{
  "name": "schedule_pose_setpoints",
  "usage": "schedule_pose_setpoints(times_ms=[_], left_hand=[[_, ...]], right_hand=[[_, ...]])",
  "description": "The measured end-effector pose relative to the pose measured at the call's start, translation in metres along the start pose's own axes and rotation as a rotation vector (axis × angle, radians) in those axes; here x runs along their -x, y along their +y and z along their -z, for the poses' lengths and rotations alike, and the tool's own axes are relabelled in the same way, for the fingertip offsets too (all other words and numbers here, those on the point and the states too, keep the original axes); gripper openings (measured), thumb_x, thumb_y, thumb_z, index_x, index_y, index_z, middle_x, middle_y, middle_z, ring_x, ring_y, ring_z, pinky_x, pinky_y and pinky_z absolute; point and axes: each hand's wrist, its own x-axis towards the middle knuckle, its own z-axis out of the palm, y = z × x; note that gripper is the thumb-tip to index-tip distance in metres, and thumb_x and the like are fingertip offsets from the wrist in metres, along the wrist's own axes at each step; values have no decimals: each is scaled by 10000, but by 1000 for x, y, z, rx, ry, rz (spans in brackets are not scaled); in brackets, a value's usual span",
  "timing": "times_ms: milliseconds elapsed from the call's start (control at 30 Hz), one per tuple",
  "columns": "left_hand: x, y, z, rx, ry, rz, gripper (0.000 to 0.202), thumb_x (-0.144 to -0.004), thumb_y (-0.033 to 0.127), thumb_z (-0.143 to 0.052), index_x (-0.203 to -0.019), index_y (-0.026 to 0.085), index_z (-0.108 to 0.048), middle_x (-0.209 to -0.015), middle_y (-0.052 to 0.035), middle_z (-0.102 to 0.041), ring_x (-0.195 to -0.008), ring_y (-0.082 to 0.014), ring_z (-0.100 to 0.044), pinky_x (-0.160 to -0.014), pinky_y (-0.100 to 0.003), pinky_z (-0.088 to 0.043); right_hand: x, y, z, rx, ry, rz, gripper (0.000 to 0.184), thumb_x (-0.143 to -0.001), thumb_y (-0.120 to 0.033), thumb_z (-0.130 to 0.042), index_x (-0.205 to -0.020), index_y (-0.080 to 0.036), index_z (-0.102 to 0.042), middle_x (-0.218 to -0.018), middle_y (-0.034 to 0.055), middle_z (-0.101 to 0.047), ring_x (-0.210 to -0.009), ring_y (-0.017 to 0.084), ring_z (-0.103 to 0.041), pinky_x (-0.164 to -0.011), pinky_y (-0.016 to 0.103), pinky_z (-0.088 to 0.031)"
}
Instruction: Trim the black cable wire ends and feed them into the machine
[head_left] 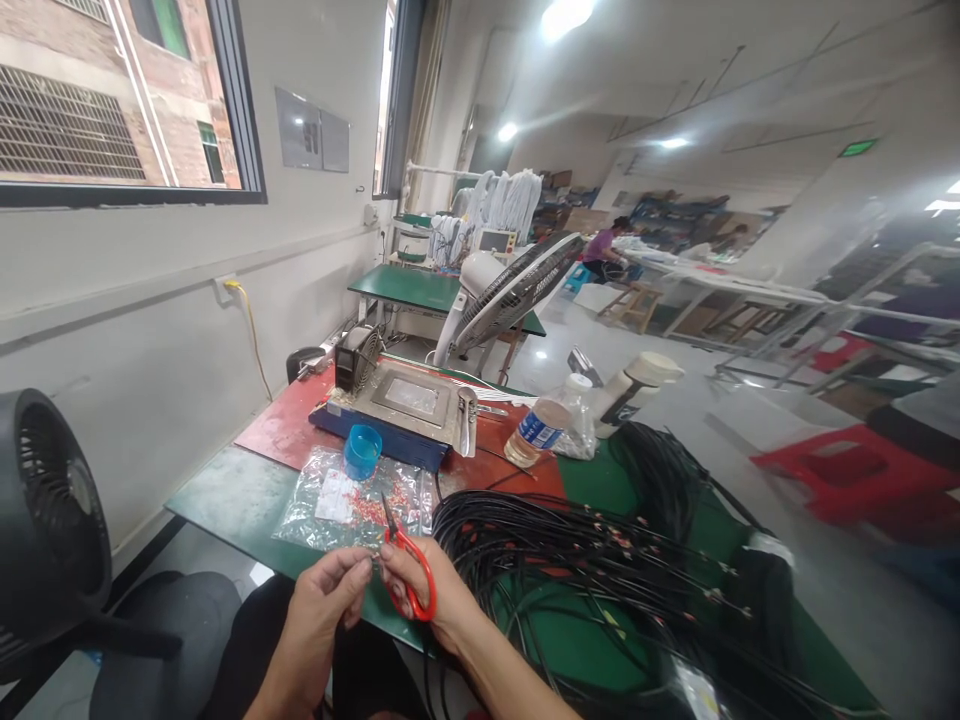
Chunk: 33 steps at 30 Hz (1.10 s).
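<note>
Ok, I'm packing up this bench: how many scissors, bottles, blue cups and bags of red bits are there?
Scissors: 1, in the right hand
Bottle: 1
Blue cup: 1
Bag of red bits: 1
Total: 4

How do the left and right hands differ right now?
The left hand pinches a small dark piece, too small to identify; the right hand grips red scissors. The left hand reaches rightward; the right hand points the scissors' blades up and away. Both hover close together at the green bench edge, beside the black cable bundle.
</note>
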Motion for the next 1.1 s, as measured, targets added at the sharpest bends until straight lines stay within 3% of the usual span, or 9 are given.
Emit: schedule_pose_setpoints(times_ms=[133, 267, 567, 700, 933, 1100], left_hand=[[1, -5, 2, -31, -23, -20, 299, -745, 428, -675, -802, 134, -668, -484, 59, -396, -469, -76, -281, -445, -209, -214], [3, -3, -1, -20, -86, -9, 299, -759, 430, -660, -785, 132, -666, -486, 58, -389, -463, -74, -259, -439, -216, -196], [4, 1, -3, 123, -124, 36, 301, -722, 430, -701, -748, 135, -649, -535, 38, -434, -467, -59, -243, -432, -200, -193], [5, 3, -3, 113, -142, 40, 306, -748, 431, -671, -706, 130, -633, -521, 43, -406, -473, -65, -232, -439, -207, -181], [5, 1, -3, 45, -108, -18, 291, -772, 430, -647, -744, 141, -636, -516, 46, -423, -464, -66, -245, -441, -212, -189], [4, -4, -3, 49, -39, -11, 329, -732, 458, -679, -821, 143, -645, -510, 68, -365, -462, -67, -247, -434, -204, -191]], right_hand=[[2, 4, 1, 83, 26, 26, 476, -629, -574, -694, -591, -124, -547, -404, -67, -434, -298, 30, -360, -307, 156, -234], [3, 0, 0, -58, -19, -7, 481, -680, -586, -647, -602, -122, -545, -396, -66, -432, -304, 26, -358, -321, 153, -248], [1, 6, -5, -266, -91, -157, 451, -652, -547, -691, -626, -133, -515, -424, -69, -440, -290, 27, -358, -286, 153, -185], [2, 7, -6, -264, -102, -153, 453, -685, -564, -654, -632, -136, -515, -426, -75, -425, -296, 26, -349, -288, 147, -182], [2, 5, -9, -24, -43, 5, 506, -701, -629, -593, -587, -144, -506, -417, -61, -402, -305, 42, -334, -321, 178, -205], [5, 7, -8, 503, 189, 406, 434, -741, -521, -622, -545, -151, -511, -517, -21, -429, -489, 86, -396, -475, 220, -271]])
